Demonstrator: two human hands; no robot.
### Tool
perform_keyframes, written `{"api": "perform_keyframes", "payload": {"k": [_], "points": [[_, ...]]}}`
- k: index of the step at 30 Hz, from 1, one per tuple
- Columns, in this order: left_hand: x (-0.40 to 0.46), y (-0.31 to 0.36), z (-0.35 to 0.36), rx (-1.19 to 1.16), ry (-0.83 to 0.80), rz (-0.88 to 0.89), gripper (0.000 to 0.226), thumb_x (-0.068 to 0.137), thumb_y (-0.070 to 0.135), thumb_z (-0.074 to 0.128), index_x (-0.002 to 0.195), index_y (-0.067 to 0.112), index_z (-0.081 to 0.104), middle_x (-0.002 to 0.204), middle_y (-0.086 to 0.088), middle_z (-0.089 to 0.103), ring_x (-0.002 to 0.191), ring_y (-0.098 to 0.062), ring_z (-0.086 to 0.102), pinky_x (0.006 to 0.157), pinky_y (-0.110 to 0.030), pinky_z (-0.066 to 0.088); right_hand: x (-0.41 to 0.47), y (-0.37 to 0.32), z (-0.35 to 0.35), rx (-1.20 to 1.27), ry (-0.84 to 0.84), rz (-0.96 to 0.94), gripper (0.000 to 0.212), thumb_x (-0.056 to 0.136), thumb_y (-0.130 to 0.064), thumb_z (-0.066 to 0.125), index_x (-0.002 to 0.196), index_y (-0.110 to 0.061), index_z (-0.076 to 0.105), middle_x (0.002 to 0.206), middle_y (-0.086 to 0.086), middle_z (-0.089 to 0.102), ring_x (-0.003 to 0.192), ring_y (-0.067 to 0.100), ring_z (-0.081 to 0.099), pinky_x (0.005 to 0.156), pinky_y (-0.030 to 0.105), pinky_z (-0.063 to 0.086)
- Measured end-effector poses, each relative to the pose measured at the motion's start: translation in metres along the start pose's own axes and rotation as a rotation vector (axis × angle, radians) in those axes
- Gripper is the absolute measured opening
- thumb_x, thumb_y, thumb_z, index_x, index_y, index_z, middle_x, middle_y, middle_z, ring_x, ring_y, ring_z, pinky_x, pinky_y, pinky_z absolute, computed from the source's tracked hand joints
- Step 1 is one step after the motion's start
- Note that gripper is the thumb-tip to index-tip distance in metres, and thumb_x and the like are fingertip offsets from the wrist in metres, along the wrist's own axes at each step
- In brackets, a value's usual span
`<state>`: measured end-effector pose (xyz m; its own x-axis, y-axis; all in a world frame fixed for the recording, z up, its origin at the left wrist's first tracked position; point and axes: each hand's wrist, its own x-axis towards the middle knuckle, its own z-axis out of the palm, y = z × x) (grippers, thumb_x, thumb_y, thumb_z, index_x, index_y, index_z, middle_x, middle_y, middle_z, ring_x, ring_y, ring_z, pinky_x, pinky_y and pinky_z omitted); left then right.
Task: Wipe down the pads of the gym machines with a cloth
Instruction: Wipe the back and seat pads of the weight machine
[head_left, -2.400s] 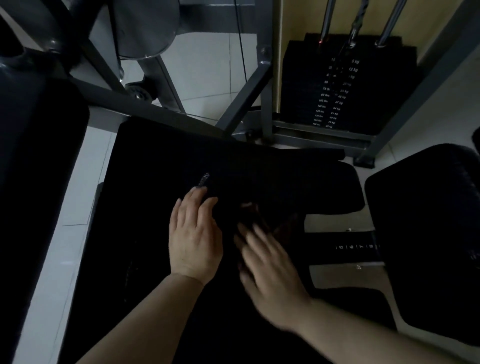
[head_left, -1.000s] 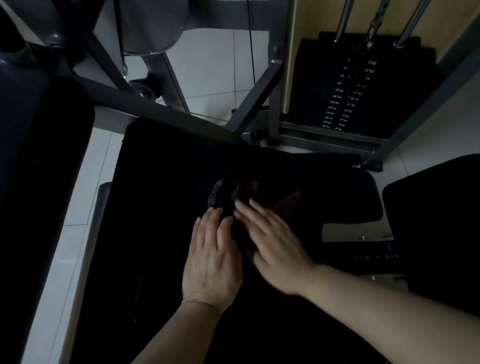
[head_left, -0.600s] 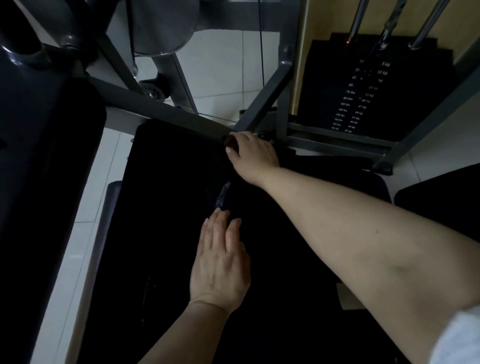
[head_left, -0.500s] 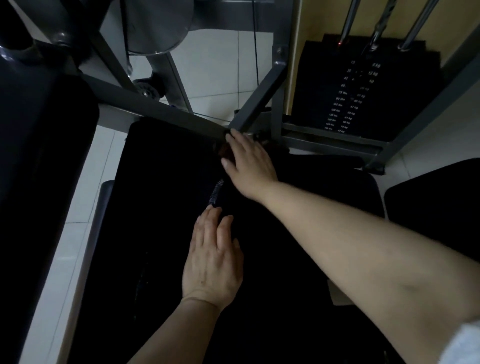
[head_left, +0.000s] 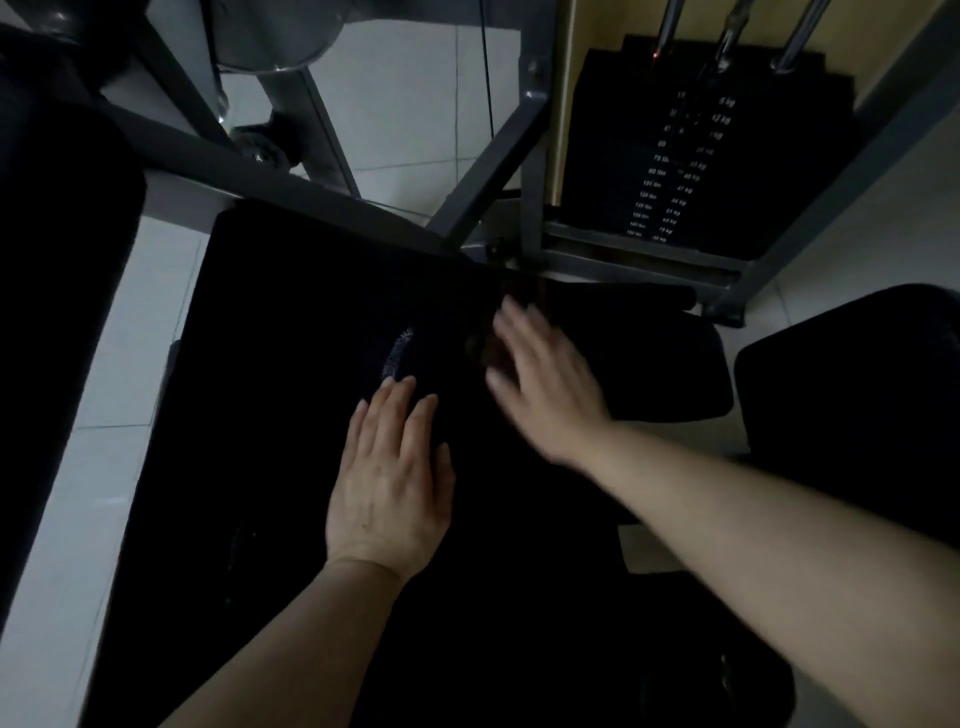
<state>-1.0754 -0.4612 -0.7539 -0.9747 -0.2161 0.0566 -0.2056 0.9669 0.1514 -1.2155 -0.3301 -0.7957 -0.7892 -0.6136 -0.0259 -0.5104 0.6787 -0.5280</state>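
Two bare hands at lower centre of the frame, both on one black seat pad (head_left: 291, 322). Left hand (head_left: 389, 483): fingers straight and close together, palm flat on the pad, holding nothing. Right hand (head_left: 545, 384): motion-blurred, fingers extended, pressing on a dark brownish cloth (head_left: 485, 351) whose edge shows just beyond and left of the fingertips; most of it is hidden, so its outline cannot be told. Pad: long axis runs from the bottom of the frame up toward upper centre. Judged relation: the right hand is the nearer to the cloth and the unwiped stretch lies along that axis, so the stroke should follow it. Second black pad (head_left: 852, 405), right edge, apart from the first. Grey steel frame (head_left: 488, 171), upper centre. Weight stack (head_left: 675, 171), upper right, with chrome guide rods (head_left: 800, 36) above. White tiled floor (head_left: 395, 104), upper centre.
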Motion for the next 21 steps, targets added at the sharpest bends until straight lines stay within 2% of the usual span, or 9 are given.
{"api": "perform_keyframes", "payload": {"k": [2,5,8,12,14,16,18,21], "points": [[0.0,0.001,-0.001,0.029,-0.019,0.01,0.051,0.094,0.035,0.031,0.131,0.007,0.052,0.144,-0.015,0.043,0.14,-0.028,0.029,0.116,-0.042,0.015,0.037,0.008,-0.006,0.017,0.047,0.135,0.059,0.099,-0.038,0.041,0.15,-0.014,0.024,0.161,0.0,0.01,0.147,0.02,0.01,0.119,0.037,0.015],[0.0,0.003,-0.002,0.047,-0.028,0.017,0.052,0.094,0.036,0.031,0.128,0.007,0.057,0.144,-0.016,0.044,0.139,-0.029,0.032,0.116,-0.044,0.019,0.022,0.0,0.0,0.023,0.116,0.197,0.058,0.099,-0.039,0.04,0.149,-0.015,0.027,0.161,0.0,0.012,0.146,0.023,0.015,0.118,0.038,0.017],[-0.001,0.002,0.0,0.06,-0.028,0.022,0.052,0.094,0.036,0.031,0.129,0.007,0.056,0.144,-0.016,0.044,0.14,-0.028,0.032,0.117,-0.042,0.017,-0.069,-0.018,0.018,0.032,0.137,0.212,0.059,0.098,-0.043,0.034,0.149,-0.014,0.028,0.161,-0.001,0.01,0.146,0.022,0.018,0.116,0.039,0.024],[-0.003,0.002,-0.001,0.027,-0.016,0.009,0.051,0.094,0.033,0.032,0.13,0.007,0.056,0.145,-0.016,0.043,0.14,-0.029,0.031,0.118,-0.04,0.014,-0.217,-0.044,0.034,0.037,-0.002,0.139,0.06,0.1,-0.05,0.023,0.148,-0.015,0.028,0.161,-0.003,0.011,0.145,0.02,0.021,0.109,0.035,0.029],[-0.002,0.002,-0.002,0.0,-0.007,0.01,0.05,0.093,0.032,0.032,0.129,0.007,0.057,0.145,-0.017,0.043,0.14,-0.029,0.032,0.118,-0.04,0.013,-0.241,-0.045,0.037,0.032,-0.092,0.095,0.059,0.1,-0.052,0.019,0.144,-0.015,0.031,0.16,-0.001,0.014,0.141,0.023,0.027,0.103,0.036,0.031],[-0.001,0.002,-0.002,0.009,-0.006,0.012,0.051,0.093,0.032,0.032,0.129,0.007,0.057,0.144,-0.016,0.044,0.139,-0.029,0.033,0.117,-0.04,0.014,-0.223,-0.038,0.038,0.035,-0.098,0.051,0.059,0.1,-0.05,0.02,0.146,-0.013,0.03,0.16,0.0,0.014,0.144,0.023,0.023,0.107,0.037,0.028],[-0.001,0.003,0.0,0.022,-0.001,0.013,0.05,0.093,0.032,0.031,0.128,0.007,0.058,0.143,-0.017,0.045,0.138,-0.03,0.034,0.117,-0.041,0.016,-0.176,-0.032,0.032,0.049,-0.014,0.043,0.058,0.101,-0.044,0.024,0.148,-0.011,0.028,0.16,0.002,0.014,0.146,0.023,0.017,0.114,0.036,0.022],[-0.001,0.002,0.0,0.006,0.035,-0.002,0.049,0.092,0.03,0.032,0.125,0.006,0.06,0.14,-0.017,0.048,0.136,-0.03,0.037,0.117,-0.041,0.019,-0.064,-0.021,0.016,0.026,0.107,0.227,0.058,0.1,-0.037,0.033,0.15,-0.01,0.021,0.161,0.002,0.006,0.147,0.023,0.009,0.119,0.034,0.011]]}}
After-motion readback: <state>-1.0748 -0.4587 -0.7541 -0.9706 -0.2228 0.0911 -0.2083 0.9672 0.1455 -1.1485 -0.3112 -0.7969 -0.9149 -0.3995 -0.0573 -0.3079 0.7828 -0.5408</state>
